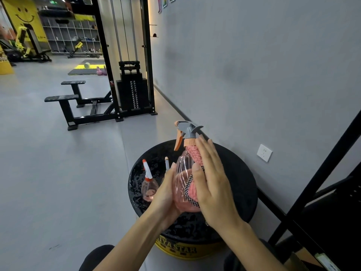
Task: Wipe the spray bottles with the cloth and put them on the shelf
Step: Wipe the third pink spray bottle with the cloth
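Note:
A clear pink spray bottle (182, 169) with a grey and orange trigger head is held upright above a black round stool (240, 184). My left hand (166, 190) grips its lower left side and base. My right hand (211, 182) lies with straight fingers on a pink cloth (192, 189) with a black-and-white checked edge, pressing it against the bottle's right side. A second small pink bottle (149, 185) with a red and white nozzle stands on the stool to the left. Behind my left hand, a third nozzle tip (167, 163) pokes up.
The stool's base is yellow with lettering (179, 249). A black metal shelf frame (320, 184) rises at the right. A grey wall with a socket (264, 152) runs along the right side. A black weight machine (132, 92) and bench (64, 102) stand on the grey floor beyond.

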